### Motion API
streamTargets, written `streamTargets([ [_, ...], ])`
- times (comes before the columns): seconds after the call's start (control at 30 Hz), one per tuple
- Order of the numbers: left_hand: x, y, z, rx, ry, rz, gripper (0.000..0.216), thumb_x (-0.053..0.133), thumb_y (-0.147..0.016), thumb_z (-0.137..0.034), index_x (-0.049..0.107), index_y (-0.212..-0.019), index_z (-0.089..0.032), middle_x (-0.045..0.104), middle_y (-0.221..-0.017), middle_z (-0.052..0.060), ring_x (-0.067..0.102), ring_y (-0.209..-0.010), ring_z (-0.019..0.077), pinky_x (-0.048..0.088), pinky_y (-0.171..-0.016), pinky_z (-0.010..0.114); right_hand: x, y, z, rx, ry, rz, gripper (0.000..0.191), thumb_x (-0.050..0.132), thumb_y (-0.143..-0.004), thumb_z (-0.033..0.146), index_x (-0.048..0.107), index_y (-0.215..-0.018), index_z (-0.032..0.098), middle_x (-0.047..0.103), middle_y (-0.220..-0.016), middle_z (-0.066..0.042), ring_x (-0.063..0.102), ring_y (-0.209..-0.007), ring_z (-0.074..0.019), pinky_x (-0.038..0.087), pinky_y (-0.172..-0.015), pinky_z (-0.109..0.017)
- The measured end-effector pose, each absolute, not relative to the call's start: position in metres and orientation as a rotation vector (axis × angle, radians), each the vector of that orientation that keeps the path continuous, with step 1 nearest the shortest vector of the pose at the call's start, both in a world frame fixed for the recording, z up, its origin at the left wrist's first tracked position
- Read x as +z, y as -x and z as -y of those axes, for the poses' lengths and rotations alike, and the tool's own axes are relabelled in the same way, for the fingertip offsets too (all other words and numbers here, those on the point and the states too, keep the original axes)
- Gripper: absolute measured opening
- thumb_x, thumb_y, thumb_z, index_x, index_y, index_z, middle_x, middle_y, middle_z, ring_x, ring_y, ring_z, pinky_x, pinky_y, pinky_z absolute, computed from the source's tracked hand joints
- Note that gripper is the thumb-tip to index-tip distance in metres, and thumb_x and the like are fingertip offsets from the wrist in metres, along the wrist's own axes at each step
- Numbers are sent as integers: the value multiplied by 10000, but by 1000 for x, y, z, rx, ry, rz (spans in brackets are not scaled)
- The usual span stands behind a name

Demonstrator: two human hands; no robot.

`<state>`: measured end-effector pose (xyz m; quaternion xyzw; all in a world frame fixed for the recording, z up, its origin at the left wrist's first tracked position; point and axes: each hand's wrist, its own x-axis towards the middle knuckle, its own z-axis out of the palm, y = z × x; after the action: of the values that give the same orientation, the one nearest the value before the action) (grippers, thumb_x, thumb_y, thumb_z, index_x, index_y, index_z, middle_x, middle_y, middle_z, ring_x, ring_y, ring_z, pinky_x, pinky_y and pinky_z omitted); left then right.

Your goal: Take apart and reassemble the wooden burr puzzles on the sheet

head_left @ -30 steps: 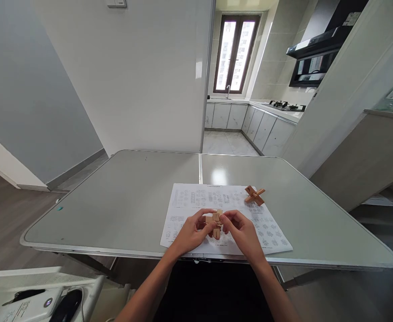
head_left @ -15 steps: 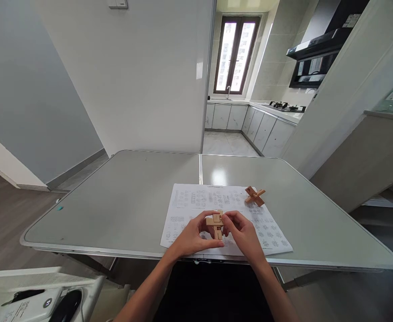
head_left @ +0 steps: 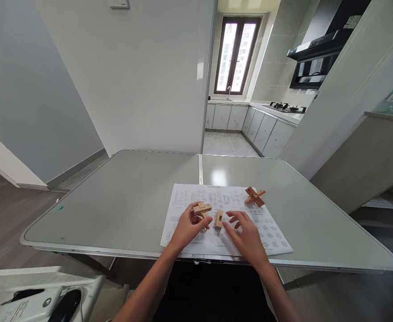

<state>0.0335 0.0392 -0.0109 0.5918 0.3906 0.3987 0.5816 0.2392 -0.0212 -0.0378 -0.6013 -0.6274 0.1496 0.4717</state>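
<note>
My left hand [head_left: 187,228] grips several joined wooden puzzle pieces [head_left: 202,208] between thumb and fingers, held over the printed sheet [head_left: 183,197]. Just right of them, a notched wooden block [head_left: 218,220] rests on the paper, apart from the held pieces. Close beside this block is my right hand [head_left: 245,232], its thumb and fingers spread with nothing between them. At the sheet's upper right lies a darker wooden cross-shaped assembly [head_left: 255,196]. Printed diagrams cover the sheet, too small to read.
The grey table [head_left: 136,201] has a metal seam and a raised pale rim. A small teal bit [head_left: 60,208] lies near its left edge. At the lower left, a white cart [head_left: 89,290] holds a white device and dark objects.
The wooden assembly has come apart: my left hand has moved left with the joined pieces, while one notched block now lies on the sheet. My right hand has opened and shifted slightly right.
</note>
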Motion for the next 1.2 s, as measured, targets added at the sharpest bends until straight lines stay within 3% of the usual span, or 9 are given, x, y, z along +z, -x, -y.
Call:
streamTargets([
  [0.1,-11,-33,-39,940,-1381,-922,586,805,-833,-394,528,-1308,-192,698,-1258,149,710,-725,143,578,-764,331,-50,-236,18,352,1493,1625,358,654,-935,473,634,-1219,255,637,-1199,-100,670,-1001,-277,582,-820,-422],
  [0.2,-11,-33,-38,923,-1379,-935,591,800,-841,-397,526,-1324,-196,693,-1273,149,709,-747,144,577,-784,332,-56,-230,16,338,1573,1643,279,658,-932,429,642,-1140,244,637,-1183,-103,633,-1093,-310,557,-882,-453],
  [0.37,-12,-32,-38,910,-1391,-929,609,802,-842,-402,523,-1344,-200,703,-1226,136,706,-771,154,580,-795,343,-52,-224,14,350,1578,1628,239,632,-945,459,683,-1017,237,668,-1094,-111,633,-1043,-322,520,-904,-470],
  [0.5,-14,-31,-38,914,-1401,-887,624,807,-837,-412,521,-1349,-199,703,-1180,122,694,-787,160,588,-778,341,-40,-226,16,659,1431,1415,377,648,-911,598,699,-962,228,688,-1077,-101,664,-949,-274,535,-814,-391],
  [0.6,-14,-31,-38,913,-1412,-884,641,804,-839,-419,511,-1363,-196,694,-1172,124,686,-782,160,592,-766,348,-31,-231,19,1003,1243,1150,411,670,-895,618,735,-1004,227,669,-1279,-104,657,-1071,-276,524,-869,-377],
  [0.7,-14,-31,-38,903,-1423,-891,639,802,-841,-418,513,-1365,-196,691,-1160,123,680,-790,162,588,-756,347,-23,-235,22,1289,1016,951,410,656,-927,592,756,-1074,222,694,-1281,-111,654,-1135,-293,501,-954,-412],
  [0.97,-12,-32,-36,899,-1423,-876,619,800,-841,-421,522,-1346,-195,693,-1136,114,663,-764,147,563,-759,335,-10,-229,25,1479,771,750,393,741,-872,570,777,-1061,227,715,-1279,-97,639,-1214,-310,438,-1103,-467],
  [1.07,-11,-32,-36,890,-1428,-876,617,801,-837,-425,528,-1342,-200,697,-1120,105,663,-767,149,561,-754,331,-7,-226,27,1472,793,731,432,732,-864,599,762,-1058,214,722,-1238,-107,658,-1149,-305,462,-1063,-468],
  [1.2,-11,-31,-36,888,-1448,-893,616,804,-834,-425,541,-1347,-210,705,-1108,100,664,-807,166,565,-764,339,-5,-225,28,1511,813,673,428,708,-849,666,703,-957,252,721,-950,-49,636,-787,-216,521,-802,-392],
])
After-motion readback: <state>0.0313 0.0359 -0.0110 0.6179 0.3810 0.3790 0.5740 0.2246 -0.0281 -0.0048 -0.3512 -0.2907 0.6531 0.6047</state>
